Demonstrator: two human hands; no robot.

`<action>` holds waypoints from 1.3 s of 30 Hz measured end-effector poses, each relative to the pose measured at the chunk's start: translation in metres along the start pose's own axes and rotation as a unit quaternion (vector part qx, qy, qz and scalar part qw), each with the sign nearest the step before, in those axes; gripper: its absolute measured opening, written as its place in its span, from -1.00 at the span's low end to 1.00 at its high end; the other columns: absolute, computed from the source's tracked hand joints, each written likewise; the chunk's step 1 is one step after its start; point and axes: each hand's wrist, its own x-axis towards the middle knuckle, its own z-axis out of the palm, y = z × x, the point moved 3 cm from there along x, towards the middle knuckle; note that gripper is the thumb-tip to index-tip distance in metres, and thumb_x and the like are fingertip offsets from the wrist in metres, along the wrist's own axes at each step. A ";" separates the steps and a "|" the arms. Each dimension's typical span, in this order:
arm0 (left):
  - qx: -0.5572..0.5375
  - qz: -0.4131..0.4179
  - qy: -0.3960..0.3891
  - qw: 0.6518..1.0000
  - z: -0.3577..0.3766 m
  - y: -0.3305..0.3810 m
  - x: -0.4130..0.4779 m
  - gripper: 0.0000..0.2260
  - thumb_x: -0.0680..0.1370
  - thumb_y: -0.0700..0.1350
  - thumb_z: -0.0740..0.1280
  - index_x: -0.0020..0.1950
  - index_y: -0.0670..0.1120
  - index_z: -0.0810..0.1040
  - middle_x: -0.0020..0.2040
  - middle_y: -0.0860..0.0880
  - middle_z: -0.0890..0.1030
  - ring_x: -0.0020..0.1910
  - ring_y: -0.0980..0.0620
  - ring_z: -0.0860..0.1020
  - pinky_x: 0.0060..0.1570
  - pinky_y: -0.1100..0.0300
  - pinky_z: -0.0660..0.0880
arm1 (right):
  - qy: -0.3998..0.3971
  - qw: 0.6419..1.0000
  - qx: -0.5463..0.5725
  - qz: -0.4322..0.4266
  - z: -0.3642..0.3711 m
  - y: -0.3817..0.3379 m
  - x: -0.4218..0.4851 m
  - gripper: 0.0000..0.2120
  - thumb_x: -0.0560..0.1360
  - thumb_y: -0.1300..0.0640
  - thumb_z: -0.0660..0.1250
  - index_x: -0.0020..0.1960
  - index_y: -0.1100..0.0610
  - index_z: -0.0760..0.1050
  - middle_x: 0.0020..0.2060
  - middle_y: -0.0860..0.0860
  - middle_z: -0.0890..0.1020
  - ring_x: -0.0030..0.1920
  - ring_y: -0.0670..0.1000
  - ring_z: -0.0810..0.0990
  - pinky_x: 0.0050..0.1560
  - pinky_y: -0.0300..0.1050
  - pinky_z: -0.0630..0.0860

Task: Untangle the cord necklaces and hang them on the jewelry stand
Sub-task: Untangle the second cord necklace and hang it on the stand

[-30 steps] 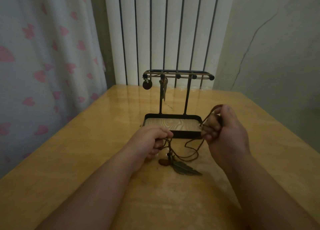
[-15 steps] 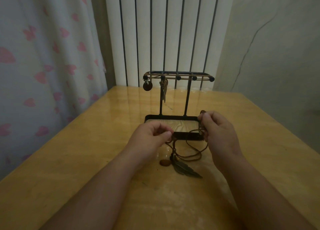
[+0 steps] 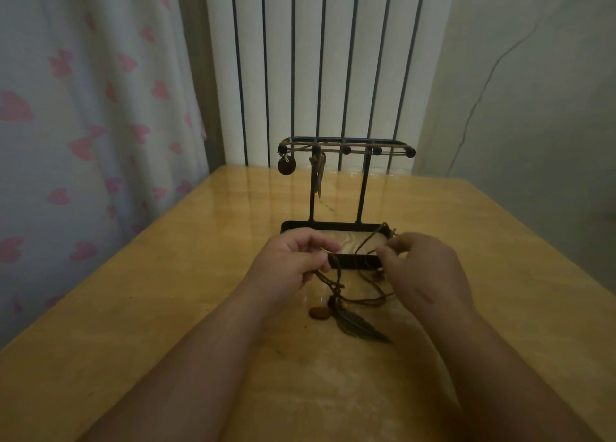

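**Head view.** I see the tangled cord necklaces held low over the table, between the two hands and just in front of the jewelry stand. Their slack loops trail down onto the tabletop. The feather pendant lies flat there with its long axis on a diagonal, quill end toward the knot of cords and tip pointing toward me and to the right. An oval bead lies just beside the quill end, on its left. The left hand is knuckles up with fingers curled, and its thumb and forefinger pinch a strand at the near edge of the stand's tray. The right hand shows its back to the camera, and its fingertips nip another strand that arcs up over the tray's right side. Both forearms enter from the lower edge and converge on the tangle. The stand is upright, with two posts rising from the tray and the top bar running left to right. A round pendant hangs from the bar's left end, and a slender second pendant hangs by the left post. Behind the table I see a ribbed radiator and, at left, a curtain printed with pink shapes.
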 end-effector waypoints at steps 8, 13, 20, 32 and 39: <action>0.005 0.033 0.020 0.999 -0.001 0.003 0.003 -0.83 0.57 -0.30 0.29 -0.06 -0.03 0.52 -0.32 0.07 0.58 -0.37 0.29 0.52 -0.34 0.47 0.38 | -0.232 0.951 0.182 -0.091 0.025 -0.019 -0.018 -0.84 0.58 0.07 0.29 0.07 -0.13 0.60 -0.10 -0.24 0.59 -0.05 -0.24 0.53 -0.14 -0.36 0.39; 0.031 0.009 0.032 0.999 -0.002 -0.001 0.004 -0.84 0.54 -0.28 0.35 -0.08 -0.01 0.56 -0.30 0.12 0.58 -0.31 0.27 0.53 -0.29 0.38 0.38 | -0.227 0.955 0.191 -0.015 0.023 -0.018 -0.015 -0.84 0.55 0.09 0.29 -0.14 0.06 0.60 -0.14 -0.02 0.61 -0.09 -0.02 0.56 -0.14 -0.14 0.50; 0.076 -0.011 0.082 0.994 -0.002 -0.003 0.003 -0.85 0.55 -0.16 0.39 -0.02 0.09 0.67 -0.03 0.10 0.66 0.03 0.16 0.58 0.03 0.22 0.50 | -0.260 0.929 0.247 0.097 0.009 -0.012 -0.006 -0.84 0.54 0.20 0.25 -0.09 0.24 0.58 -0.50 0.00 0.55 -0.39 0.02 0.45 -0.33 -0.11 0.39; 0.037 -0.015 0.044 0.998 -0.002 -0.005 0.005 -0.77 0.54 -0.30 0.36 -0.10 0.03 0.65 -0.19 0.04 0.71 -0.14 0.08 0.70 0.03 0.04 0.63 | -0.219 0.963 0.153 -0.031 0.005 -0.007 -0.005 -0.86 0.50 0.09 0.34 -0.10 -0.02 0.69 -0.10 -0.09 0.67 0.03 -0.09 0.56 -0.05 -0.19 0.46; 0.024 0.011 0.000 1.000 0.001 -0.004 0.004 -0.82 0.55 -0.33 0.34 -0.02 -0.03 0.54 -0.25 0.00 0.70 -0.18 0.01 0.69 0.04 -0.03 0.60 | -0.136 0.959 0.229 -0.096 0.005 -0.013 -0.010 -0.90 0.51 0.10 0.36 -0.09 -0.04 0.65 -0.18 -0.15 0.64 -0.13 -0.24 0.57 -0.15 -0.24 0.45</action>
